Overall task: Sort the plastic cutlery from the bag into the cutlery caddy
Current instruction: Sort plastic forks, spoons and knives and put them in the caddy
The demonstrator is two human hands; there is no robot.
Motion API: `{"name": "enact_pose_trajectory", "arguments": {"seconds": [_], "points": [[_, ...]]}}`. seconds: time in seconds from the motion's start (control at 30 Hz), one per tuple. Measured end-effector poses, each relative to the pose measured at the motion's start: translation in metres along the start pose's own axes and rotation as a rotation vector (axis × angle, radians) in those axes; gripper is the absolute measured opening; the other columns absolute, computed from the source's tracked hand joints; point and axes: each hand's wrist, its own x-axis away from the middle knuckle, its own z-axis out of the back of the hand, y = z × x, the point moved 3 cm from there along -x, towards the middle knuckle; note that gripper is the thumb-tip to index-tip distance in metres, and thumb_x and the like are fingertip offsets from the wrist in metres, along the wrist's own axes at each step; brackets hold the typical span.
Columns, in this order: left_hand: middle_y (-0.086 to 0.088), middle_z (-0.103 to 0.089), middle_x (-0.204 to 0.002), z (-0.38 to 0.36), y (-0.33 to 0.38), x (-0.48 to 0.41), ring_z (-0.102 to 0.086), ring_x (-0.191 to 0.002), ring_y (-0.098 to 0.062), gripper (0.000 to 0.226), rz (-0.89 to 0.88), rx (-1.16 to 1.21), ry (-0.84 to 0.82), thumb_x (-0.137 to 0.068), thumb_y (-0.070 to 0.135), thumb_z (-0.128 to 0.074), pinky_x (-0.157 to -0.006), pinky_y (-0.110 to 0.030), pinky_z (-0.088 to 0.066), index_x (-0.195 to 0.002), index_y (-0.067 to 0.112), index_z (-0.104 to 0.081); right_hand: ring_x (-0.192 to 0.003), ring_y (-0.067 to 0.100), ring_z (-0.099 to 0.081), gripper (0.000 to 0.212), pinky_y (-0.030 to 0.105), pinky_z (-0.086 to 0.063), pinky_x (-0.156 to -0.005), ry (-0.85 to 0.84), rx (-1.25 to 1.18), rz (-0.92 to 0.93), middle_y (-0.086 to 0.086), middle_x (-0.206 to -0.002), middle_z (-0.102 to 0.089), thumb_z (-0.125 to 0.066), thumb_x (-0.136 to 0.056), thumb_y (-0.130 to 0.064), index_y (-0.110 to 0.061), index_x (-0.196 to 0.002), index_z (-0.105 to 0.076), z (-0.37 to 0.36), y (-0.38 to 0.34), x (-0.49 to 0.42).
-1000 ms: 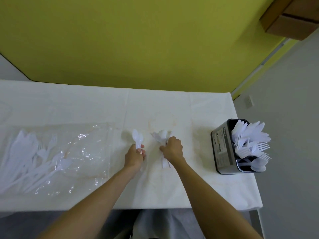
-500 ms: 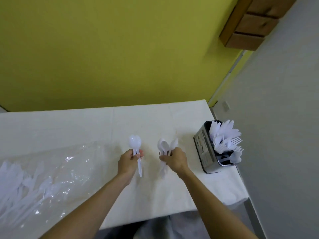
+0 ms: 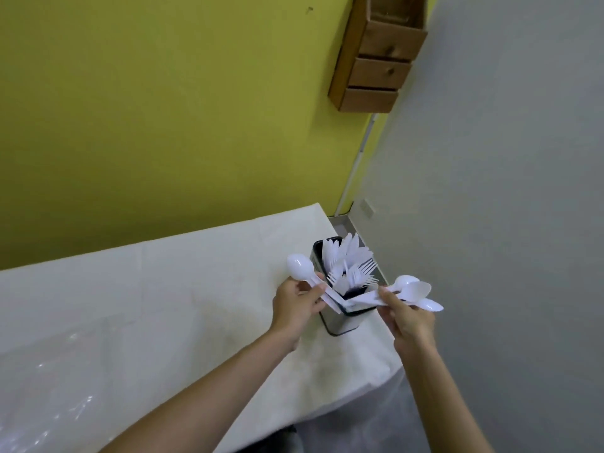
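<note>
Left grip [image 3: 295, 305]: fingers and thumb pinch one white plastic spoon [image 3: 299, 266] at the handle, with the bowl up and to the left.

Right grip [image 3: 408, 318]: fingers curl round a bundle of white plastic spoons [image 3: 413, 291], with the bowls pointing right.

Both sets of handles converge over the near rim of the dark rectangular metal cutlery caddy [image 3: 340, 322], which stands between the two grips at centre right of the frame. White plastic forks and knives [image 3: 349, 266] stand upright in the caddy's far part.

The caddy rests on the white-covered bench [image 3: 163, 289]. The clear plastic bag [image 3: 49, 387] lies at lower left, well apart.
</note>
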Motion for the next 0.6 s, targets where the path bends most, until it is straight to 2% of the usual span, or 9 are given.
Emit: {"name": "enact_pose_trajectory", "arguments": {"seconds": [0.07, 0.13, 0.17, 0.23, 0.3, 0.4, 0.47, 0.53, 0.6], "points": [[-0.012, -0.069, -0.095, -0.017, -0.007, -0.003, -0.070, -0.096, -0.022, 0.010, -0.012, 0.031, 0.051, -0.087, 0.009, -0.066, -0.083, -0.031, -0.059, -0.095, 0.015, -0.069, -0.072, 0.018, -0.067, 0.021, 0.031, -0.061, -0.069, 0.102, 0.018, 0.047, 0.014, -0.099, -0.071, -0.083, -0.072, -0.002, -0.010, -0.081, -0.065, 0.002, 0.002, -0.009], [-0.007, -0.073, -0.094, -0.028, -0.010, -0.004, -0.071, -0.092, -0.016, 0.009, -0.053, -0.012, 0.095, -0.087, 0.015, -0.067, -0.085, -0.030, -0.058, -0.095, 0.018, -0.071, -0.072, 0.020, -0.070, 0.023, 0.044, -0.060, -0.080, 0.133, 0.122, 0.149, 0.008, -0.088, -0.074, -0.088, -0.066, -0.016, -0.015, -0.075, -0.067, 0.002, 0.003, -0.013], [-0.003, -0.073, -0.090, -0.031, -0.010, -0.004, -0.070, -0.088, -0.012, 0.008, -0.094, -0.092, 0.108, -0.087, 0.020, -0.067, -0.082, -0.025, -0.057, -0.094, 0.019, -0.071, -0.072, 0.021, -0.071, 0.025, 0.048, -0.059, -0.080, 0.137, 0.211, 0.211, 0.004, -0.080, -0.075, -0.089, -0.063, -0.025, -0.015, -0.072, -0.068, 0.001, 0.002, -0.011], [0.009, -0.067, -0.073, -0.041, -0.007, -0.002, -0.061, -0.070, -0.001, 0.012, -0.207, -0.322, 0.101, -0.089, 0.029, -0.066, -0.064, -0.009, -0.047, -0.087, 0.017, -0.068, -0.072, 0.023, -0.071, 0.027, 0.046, -0.059, -0.074, 0.132, 0.384, 0.327, 0.003, -0.069, -0.072, -0.088, -0.065, -0.034, -0.016, -0.067, -0.068, 0.001, -0.002, -0.009], [0.013, -0.056, -0.065, -0.046, -0.007, 0.001, -0.052, -0.061, -0.001, 0.011, -0.303, -0.471, 0.076, -0.091, 0.027, -0.063, -0.055, -0.007, -0.039, -0.084, 0.018, -0.063, -0.068, 0.023, -0.067, 0.029, 0.038, -0.056, -0.067, 0.088, 0.540, 0.439, 0.005, -0.065, -0.069, -0.084, -0.072, -0.034, -0.011, -0.067, -0.068, -0.002, -0.005, -0.004], [0.005, -0.064, -0.080, -0.050, -0.012, -0.002, -0.056, -0.075, -0.009, 0.009, -0.388, -0.636, 0.019, -0.091, 0.012, -0.059, -0.064, -0.004, -0.038, -0.093, 0.012, -0.068, -0.060, 0.017, -0.056, 0.025, 0.026, -0.043, -0.056, -0.045, 0.643, 0.551, 0.006, -0.061, -0.063, -0.080, -0.079, -0.029, -0.010, -0.069, -0.067, -0.002, -0.002, 0.000], [0.000, -0.067, -0.091, -0.052, -0.016, -0.004, -0.059, -0.085, -0.014, 0.011, -0.433, -0.706, -0.051, -0.089, 0.007, -0.058, -0.074, -0.012, -0.041, -0.093, 0.010, -0.067, -0.061, 0.019, -0.054, 0.023, 0.021, -0.040, -0.052, -0.085, 0.642, 0.572, 0.009, -0.065, -0.063, -0.079, -0.079, -0.026, -0.011, -0.069, -0.065, 0.000, 0.001, -0.001], [0.002, -0.064, -0.092, -0.051, -0.018, -0.004, -0.057, -0.086, -0.015, 0.009, -0.457, -0.736, -0.096, -0.087, 0.005, -0.060, -0.074, -0.021, -0.043, -0.090, 0.013, -0.062, -0.066, 0.023, -0.058, 0.020, 0.027, -0.044, -0.056, -0.140, 0.643, 0.593, 0.008, -0.068, -0.064, -0.079, -0.079, -0.020, -0.010, -0.070, -0.064, 0.001, 0.000, -0.001], [0.006, -0.062, -0.096, -0.050, -0.021, -0.003, -0.058, -0.089, -0.013, 0.015, -0.505, -0.734, -0.117, -0.087, 0.004, -0.061, -0.076, -0.023, -0.048, -0.094, 0.018, -0.061, -0.070, 0.026, -0.059, 0.017, 0.034, -0.046, -0.059, -0.222, 0.662, 0.597, 0.003, -0.070, -0.064, -0.078, -0.078, -0.018, -0.008, -0.073, -0.064, -0.002, -0.001, 0.001]]}}
